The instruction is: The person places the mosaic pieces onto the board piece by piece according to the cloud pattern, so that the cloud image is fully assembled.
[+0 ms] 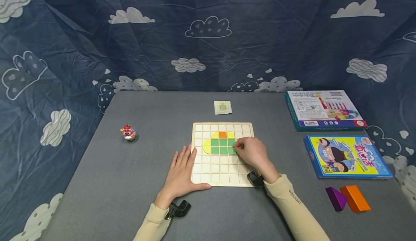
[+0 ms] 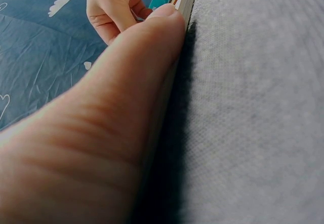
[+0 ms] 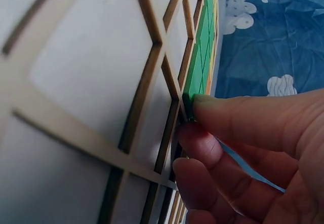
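Note:
A pale wooden grid board lies on the grey table. Green square tiles fill two rows in its middle, with an orange tile above them and yellow curved pieces around. My right hand pinches a green tile at the right end of the green rows, thumb and fingertips right at the grid; its fingers hide most of that tile. My left hand rests spread at the board's lower left corner, fingers along the left edge. In the left wrist view its thumb lies along the front edge.
A small patterned card lies behind the board. To the left stands a small colourful figurine. On the right are a white-and-teal box, a blue-and-yellow box, a purple block and an orange block.

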